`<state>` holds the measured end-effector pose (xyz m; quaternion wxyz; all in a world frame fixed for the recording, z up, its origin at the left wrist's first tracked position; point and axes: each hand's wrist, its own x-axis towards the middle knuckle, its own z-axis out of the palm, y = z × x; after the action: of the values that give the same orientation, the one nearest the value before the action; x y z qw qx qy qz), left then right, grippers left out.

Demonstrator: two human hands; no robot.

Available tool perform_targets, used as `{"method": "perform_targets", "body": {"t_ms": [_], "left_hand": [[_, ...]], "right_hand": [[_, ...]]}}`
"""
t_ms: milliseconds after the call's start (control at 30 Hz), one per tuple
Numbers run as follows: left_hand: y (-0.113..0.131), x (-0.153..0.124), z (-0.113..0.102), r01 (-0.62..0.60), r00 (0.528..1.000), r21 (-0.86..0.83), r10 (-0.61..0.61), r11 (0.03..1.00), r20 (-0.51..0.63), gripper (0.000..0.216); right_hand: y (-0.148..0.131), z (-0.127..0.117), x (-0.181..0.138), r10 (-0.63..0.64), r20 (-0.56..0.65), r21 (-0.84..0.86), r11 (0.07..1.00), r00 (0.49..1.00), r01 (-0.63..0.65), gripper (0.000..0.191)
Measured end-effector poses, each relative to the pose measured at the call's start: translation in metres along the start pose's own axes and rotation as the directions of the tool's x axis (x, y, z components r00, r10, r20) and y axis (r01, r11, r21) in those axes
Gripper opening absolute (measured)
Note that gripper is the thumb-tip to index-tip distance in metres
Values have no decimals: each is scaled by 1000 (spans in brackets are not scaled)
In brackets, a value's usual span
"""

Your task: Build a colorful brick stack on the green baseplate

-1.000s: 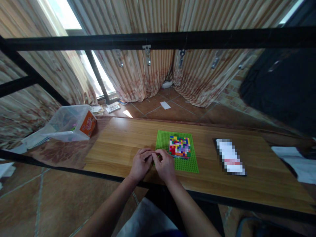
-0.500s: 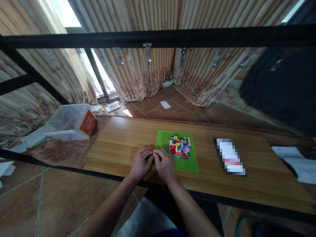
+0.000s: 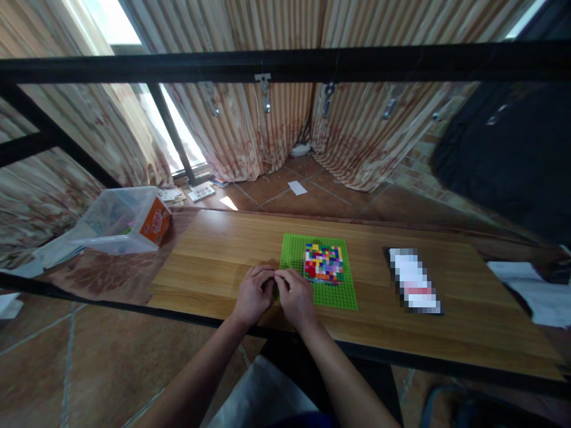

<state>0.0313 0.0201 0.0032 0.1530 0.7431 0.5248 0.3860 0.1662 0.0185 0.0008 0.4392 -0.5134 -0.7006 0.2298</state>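
My left hand (image 3: pixel 255 295) and my right hand (image 3: pixel 295 295) meet fingertip to fingertip just over the left edge of a green studded baseplate (image 3: pixel 332 299). Both are closed in a pinch; whatever lies between the fingers is too small or hidden to make out. A block of many-coloured toy bricks (image 3: pixel 323 263) is built up on the middle of the baseplate, right beside my right hand. The baseplate lies flat on a wooden table (image 3: pixel 200 255).
A phone (image 3: pixel 414 282) with a blurred screen lies on the table to the right. Left of the table stands a clear plastic bin (image 3: pixel 116 220) with an orange label. A dark metal bar (image 3: pixel 285 64) runs across in front of the curtains (image 3: pixel 285 128). White sheets (image 3: pixel 526 288) rest at far right.
The whole view has shifted slightly. My hands stay together in the same place by the baseplate, their fingers barely moved.
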Motion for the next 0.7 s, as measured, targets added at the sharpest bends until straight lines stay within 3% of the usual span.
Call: {"method": "perform_targets", "body": {"t_ms": [567, 700], "left_hand": [[-2, 1, 1, -26, 1000, 32, 25, 999, 9, 32], [1, 2, -1, -28, 1000, 18, 28, 999, 11, 27]], "right_hand": [[0, 0, 0, 12, 24, -52, 999, 1000, -11, 24], [0, 0, -1, 18, 32, -40, 999, 999, -16, 24]]}}
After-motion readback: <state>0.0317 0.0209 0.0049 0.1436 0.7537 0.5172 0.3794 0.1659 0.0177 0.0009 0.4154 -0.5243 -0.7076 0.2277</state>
